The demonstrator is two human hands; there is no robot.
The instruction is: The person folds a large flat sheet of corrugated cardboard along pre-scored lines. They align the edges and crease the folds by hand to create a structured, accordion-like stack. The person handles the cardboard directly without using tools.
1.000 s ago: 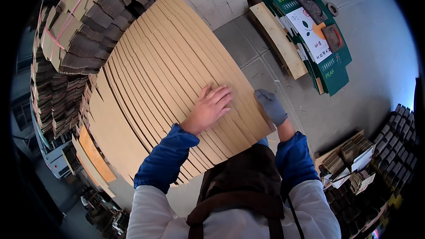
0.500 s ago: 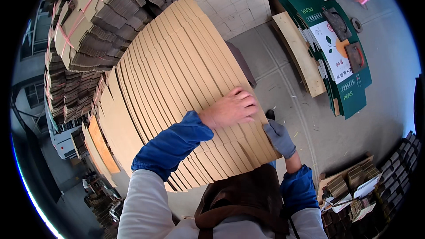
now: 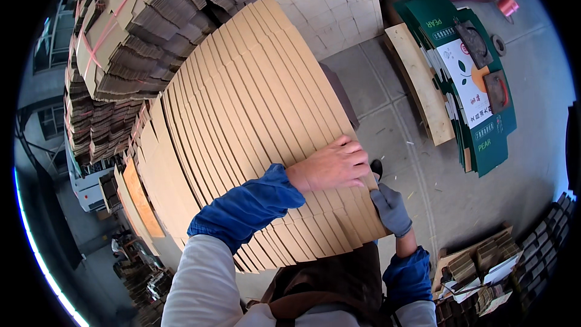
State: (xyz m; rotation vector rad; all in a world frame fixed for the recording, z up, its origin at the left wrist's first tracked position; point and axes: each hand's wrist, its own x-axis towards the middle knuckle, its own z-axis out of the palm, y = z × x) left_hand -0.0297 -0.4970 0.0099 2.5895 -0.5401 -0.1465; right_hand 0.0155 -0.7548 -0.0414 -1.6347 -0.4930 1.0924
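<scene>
A wide fan of overlapping brown cardboard sheets [image 3: 260, 85] spreads in front of me, its near edge close to my apron. My bare left hand [image 3: 334, 163] lies palm down on the top sheets near the right edge, fingers stretched and slightly bent. Below and to the right, my right hand [image 3: 392, 209] in a grey glove grips the sheets' right edge. Some of its fingers are hidden at that edge. Blue sleeve covers wrap both forearms.
Strapped cardboard bundles [image 3: 139, 24] are piled at the far left. A flat board with cut lines [image 3: 330, 9] stands beyond the sheets. To the right lie green printed box blanks [image 3: 490, 145] beside a wooden plank [image 3: 417, 85]. A crate with cardboard pieces [image 3: 478, 260] stands at the lower right.
My left hand now sits nearer the sheets' right edge. In the picture, both hands and the front of the sheets have shifted slightly right and down; the view itself has also moved.
</scene>
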